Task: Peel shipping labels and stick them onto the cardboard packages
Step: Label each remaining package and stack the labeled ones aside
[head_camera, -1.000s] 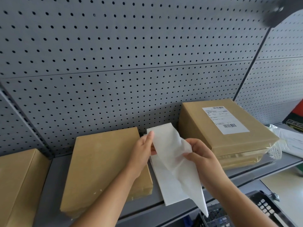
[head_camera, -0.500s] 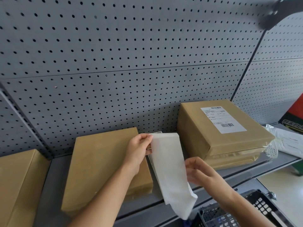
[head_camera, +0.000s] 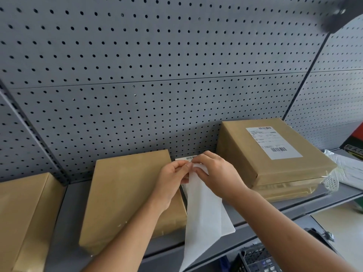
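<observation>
Left hand (head_camera: 172,177) and right hand (head_camera: 214,173) both pinch label sheet (head_camera: 204,211) top; sheet hangs below.

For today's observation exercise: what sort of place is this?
Probably a shipping or packing storeroom: a grey pegboard wall, a metal shelf holding cardboard packages, one bearing a barcoded shipping label.

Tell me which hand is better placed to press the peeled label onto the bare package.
Left, likely: the left hand sits over the edge of the bare package; the right hand is beside the already labelled package.
</observation>
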Motion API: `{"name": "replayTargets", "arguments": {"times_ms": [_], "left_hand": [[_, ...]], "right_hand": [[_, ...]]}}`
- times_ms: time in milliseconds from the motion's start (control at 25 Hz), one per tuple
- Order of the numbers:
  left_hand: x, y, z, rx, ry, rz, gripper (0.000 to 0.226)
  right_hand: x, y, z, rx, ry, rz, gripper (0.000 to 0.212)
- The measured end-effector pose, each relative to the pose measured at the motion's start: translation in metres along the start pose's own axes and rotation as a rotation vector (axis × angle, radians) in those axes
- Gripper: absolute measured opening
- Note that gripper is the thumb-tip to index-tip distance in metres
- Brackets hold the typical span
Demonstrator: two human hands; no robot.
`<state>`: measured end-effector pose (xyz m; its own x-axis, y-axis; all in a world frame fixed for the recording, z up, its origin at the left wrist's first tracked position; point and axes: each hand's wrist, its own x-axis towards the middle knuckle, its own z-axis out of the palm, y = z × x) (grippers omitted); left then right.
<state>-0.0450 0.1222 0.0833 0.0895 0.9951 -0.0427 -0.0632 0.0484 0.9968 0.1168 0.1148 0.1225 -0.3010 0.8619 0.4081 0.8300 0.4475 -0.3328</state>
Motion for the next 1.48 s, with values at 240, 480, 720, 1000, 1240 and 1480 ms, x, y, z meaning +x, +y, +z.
{"name": "replayTargets", "arguments": {"times_ms": [240,480,720,1000,1240,1480], "left_hand": [[0.0,-0.003,-0.003,-0.031,-0.007,0.001,0.021],[-0.001,-0.003,-0.001,-0.011,-0.03,0.013,0.02],[-0.003,-0.002,0.0,0.006,-0.068,0.025,0.019],[-0.007,0.007,0.002,0.134,-0.19,-0.002,0.012],[-0.005,0.034,0.009,0.03,-0.264,-0.063,0.035],[-0.002,0.027,0.02,-0.066,-0.112,-0.007,0.045]], "right_hand": [[0.003,0.003,-0.002,0.067,-0.001,0.046,0.02],[0.003,0.005,-0.006,0.055,-0.056,0.121,0.019],[0.006,0.003,-0.014,-0.093,-0.013,0.138,0.023],[0.025,0.005,-0.044,-0.054,0.1,0.24,0.02],[0.016,-0.014,-0.051,-0.055,0.073,0.082,0.02],[0.007,-0.013,-0.05,0.04,0.039,0.097,0.021]]}}
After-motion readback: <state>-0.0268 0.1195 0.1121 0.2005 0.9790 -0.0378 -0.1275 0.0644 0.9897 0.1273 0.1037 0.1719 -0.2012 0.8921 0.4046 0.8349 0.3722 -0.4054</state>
